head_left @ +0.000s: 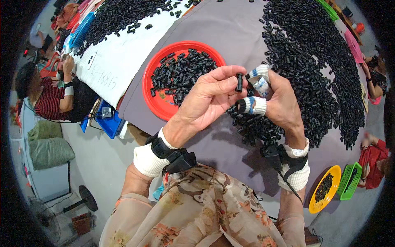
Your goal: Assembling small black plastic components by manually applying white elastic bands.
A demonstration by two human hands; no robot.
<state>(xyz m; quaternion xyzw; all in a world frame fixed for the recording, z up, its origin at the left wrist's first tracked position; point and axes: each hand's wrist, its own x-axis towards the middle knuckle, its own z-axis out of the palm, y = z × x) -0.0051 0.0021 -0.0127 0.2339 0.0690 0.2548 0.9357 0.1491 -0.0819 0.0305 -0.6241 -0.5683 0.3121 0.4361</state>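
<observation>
My left hand (207, 99) pinches a small black plastic cylinder (239, 82) between thumb and forefinger, held upright above the table. My right hand (277, 101), with cloth tape wrapped round its thumb and fingers, meets it from the right; its fingertips touch the same piece. Both hands hover over the near edge of a large heap of identical black pieces (312, 61) on the grey table cover (230, 33). A red round plate (158, 101) holding more black pieces lies just left of my left hand. Both wrists carry white bands with black devices.
Another pile of black pieces (119, 14) lies on a white sheet at the upper left, where a seated person in a striped top (49, 96) works. A yellow dish (334, 175) and a green basket (349, 180) sit at lower right. Other people sit at the right edge.
</observation>
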